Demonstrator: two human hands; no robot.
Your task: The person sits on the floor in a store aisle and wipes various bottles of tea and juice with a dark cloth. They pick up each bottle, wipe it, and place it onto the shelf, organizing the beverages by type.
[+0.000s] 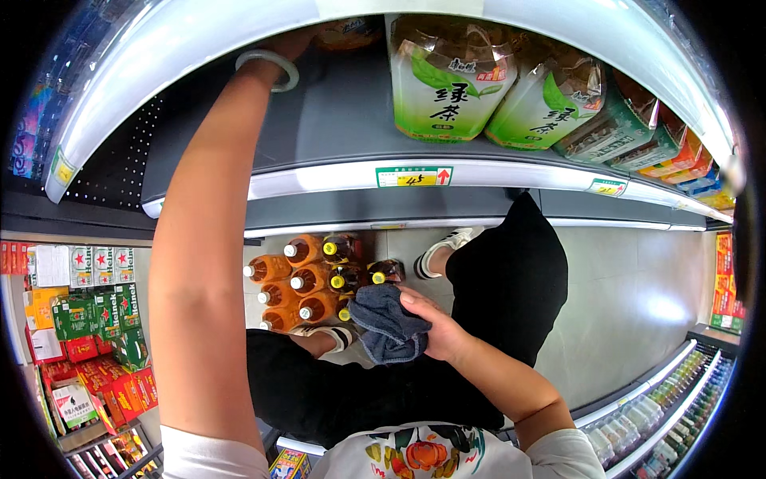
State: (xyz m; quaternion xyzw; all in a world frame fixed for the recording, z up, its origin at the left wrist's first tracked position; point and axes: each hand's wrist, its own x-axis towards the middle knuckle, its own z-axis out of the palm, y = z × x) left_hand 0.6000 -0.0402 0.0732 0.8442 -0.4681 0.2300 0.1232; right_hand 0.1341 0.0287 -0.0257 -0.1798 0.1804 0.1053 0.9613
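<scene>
My left arm reaches up onto a grey store shelf (335, 120), a pale bangle (286, 78) around its wrist. Beyond the bangle my left hand (294, 43) runs into shadow beside a drink package (350, 35) at the back; its fingers are hidden, so I cannot tell if it grips anything. In my right hand (440, 326) is a bunched dark grey cloth (389, 323), held above the floor between my legs. Several orange drink bottles (311, 278) with white caps and dark drink bottles (342, 246) with yellow caps stand on the floor under the cloth.
Shrink-wrapped green tea packs (452, 90) stand on the shelf to the right of my left arm. Its front rail (335, 176) carries price tags. Stacked beer cartons (105, 311) lie at the left. A lower-right rack (634, 413) holds rows of drinks. My knee (514, 257) is near the shelf.
</scene>
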